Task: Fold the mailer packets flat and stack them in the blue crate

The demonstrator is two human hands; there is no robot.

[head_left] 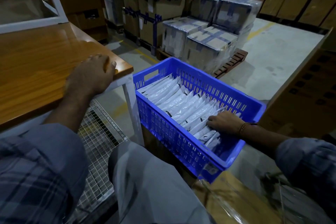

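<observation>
Many folded mailer packets (181, 100) under right hand (224, 122), fingers flat pressing; press evenly in blue crate (234, 152). Left hand (92, 76) spread on tabletop (36, 63).

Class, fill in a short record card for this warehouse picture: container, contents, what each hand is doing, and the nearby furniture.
container: blue crate, slotted walls
contents: white mailer packets, standing on edge in a row
left hand: rests on the wooden table near its corner, holds nothing
right hand: inside the crate, fingers on the packets at the near end
background: wrapped cartons on a pallet
</observation>
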